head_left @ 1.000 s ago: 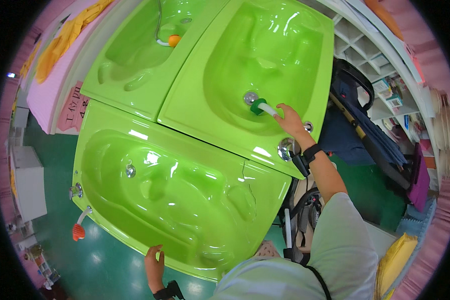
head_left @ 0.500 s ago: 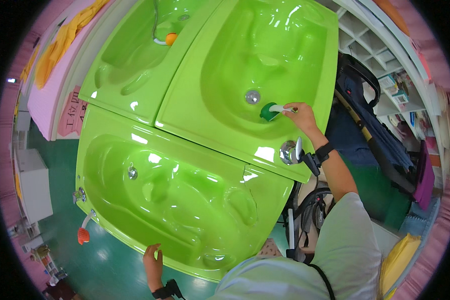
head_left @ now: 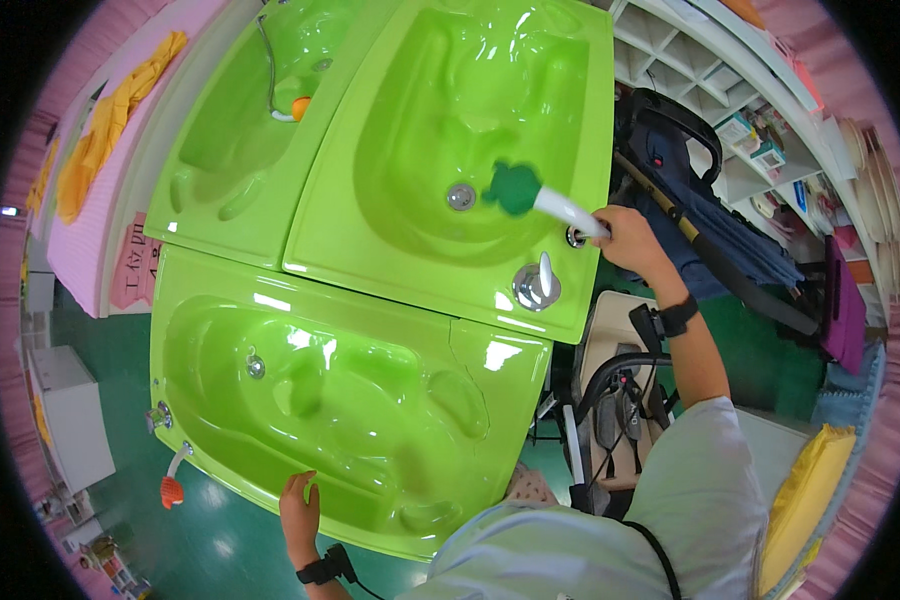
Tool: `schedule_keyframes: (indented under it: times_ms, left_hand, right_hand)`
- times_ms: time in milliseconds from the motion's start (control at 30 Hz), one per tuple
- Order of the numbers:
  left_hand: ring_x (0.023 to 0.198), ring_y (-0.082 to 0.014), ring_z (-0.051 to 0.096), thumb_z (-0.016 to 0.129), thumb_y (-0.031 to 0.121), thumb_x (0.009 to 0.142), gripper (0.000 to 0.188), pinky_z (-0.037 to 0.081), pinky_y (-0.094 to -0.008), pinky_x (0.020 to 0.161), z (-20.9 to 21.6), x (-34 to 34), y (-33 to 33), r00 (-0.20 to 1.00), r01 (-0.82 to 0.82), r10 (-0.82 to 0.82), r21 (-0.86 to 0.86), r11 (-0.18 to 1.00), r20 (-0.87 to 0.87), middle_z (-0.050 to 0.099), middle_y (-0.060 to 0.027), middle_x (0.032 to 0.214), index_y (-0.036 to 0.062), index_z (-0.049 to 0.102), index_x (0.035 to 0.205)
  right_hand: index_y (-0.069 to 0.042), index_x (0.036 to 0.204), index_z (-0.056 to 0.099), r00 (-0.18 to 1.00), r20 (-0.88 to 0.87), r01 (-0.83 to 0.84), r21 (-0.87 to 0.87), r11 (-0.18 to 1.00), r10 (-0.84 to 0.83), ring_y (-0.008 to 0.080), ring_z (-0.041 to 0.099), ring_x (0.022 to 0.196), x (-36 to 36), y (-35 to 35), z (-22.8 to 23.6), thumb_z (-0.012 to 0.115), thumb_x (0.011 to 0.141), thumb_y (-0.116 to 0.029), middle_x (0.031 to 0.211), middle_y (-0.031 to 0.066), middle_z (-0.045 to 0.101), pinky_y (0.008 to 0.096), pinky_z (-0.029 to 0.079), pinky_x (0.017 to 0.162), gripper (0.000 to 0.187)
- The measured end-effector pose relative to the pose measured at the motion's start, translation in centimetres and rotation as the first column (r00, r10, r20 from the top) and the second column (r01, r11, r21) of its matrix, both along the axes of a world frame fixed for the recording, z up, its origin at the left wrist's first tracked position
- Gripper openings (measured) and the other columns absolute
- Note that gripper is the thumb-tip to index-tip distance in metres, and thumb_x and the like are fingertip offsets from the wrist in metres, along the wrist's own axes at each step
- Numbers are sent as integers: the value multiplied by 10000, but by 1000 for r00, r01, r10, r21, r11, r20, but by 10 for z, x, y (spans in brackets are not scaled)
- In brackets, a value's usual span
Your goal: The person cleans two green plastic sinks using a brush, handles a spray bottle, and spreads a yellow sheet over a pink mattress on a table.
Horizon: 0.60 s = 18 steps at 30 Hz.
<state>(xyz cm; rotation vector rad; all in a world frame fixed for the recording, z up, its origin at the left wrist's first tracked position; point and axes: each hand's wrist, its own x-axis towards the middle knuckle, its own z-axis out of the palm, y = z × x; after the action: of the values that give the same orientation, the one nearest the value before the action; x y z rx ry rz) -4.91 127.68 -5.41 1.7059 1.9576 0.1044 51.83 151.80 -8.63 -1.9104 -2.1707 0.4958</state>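
My right hand (head_left: 630, 243) grips the end of the white handle of a hand shower (head_left: 570, 212) with a green, animal-shaped head. The hand is at the right rim of the upper green baby bathtub (head_left: 315, 230), beside a round metal fitting (head_left: 574, 236). The shower head points left over the basin, near the drain (head_left: 461, 197). A chrome tap lever (head_left: 538, 284) stands on the rim just below. My left hand (head_left: 300, 508) holds nothing, fingers apart, at the near edge of the lower green bathtub (head_left: 515, 370).
Another green tub (head_left: 195, 215) at upper left holds a hose with an orange shower head (head_left: 301, 108). A red shower head (head_left: 171, 491) hangs outside the lower tub. Strollers (head_left: 610, 390) and a dark blue one (head_left: 690, 190) stand right, before white shelves (head_left: 660, 40).
My right hand has drawn the green hand shower up and right, from inside the basin to the tub's rim. My left hand has shifted slightly. The whole view has moved a little.
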Motion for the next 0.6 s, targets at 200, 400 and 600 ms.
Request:
schedule_keyframes:
  times_ms: [200, 400, 600]
  left_hand:
    - [864, -364, 543, 562, -4, 750, 211, 441, -394, 747, 4, 0, -5, 1000, 2, -2, -4, 1000, -3, 580, -176, 927, 20, 593, 957]
    - [857, -314, 566, 564, -15, 744, 215, 449, -371, 747, 6, -3, -11, 1000, -9, 9, 28, 1000, -4, 591, -163, 920, 14, 598, 955]
    - [884, -353, 549, 564, -11, 746, 221, 448, -391, 751, 5, -9, -23, 999, -36, 36, 6, 999, -21, 585, -163, 946, 33, 598, 959]
  right_hand:
    - [38, 914, 575, 601, -746, 327, -97, 940, -286, 105, 607, 620, 12, 2, 3, 650, 688, -12, 719, 93, 604, 230, 475, 564, 243]
    - [-7, 880, 581, 711, -629, 357, -62, 932, -314, 93, 573, 688, 33, -14, -53, 686, 662, -13, 784, 41, 608, 231, 463, 619, 242]
    - [-18, 890, 600, 664, -673, 359, -95, 928, -326, 113, 593, 750, 17, -11, -88, 688, 680, 11, 827, 53, 624, 249, 475, 668, 229]
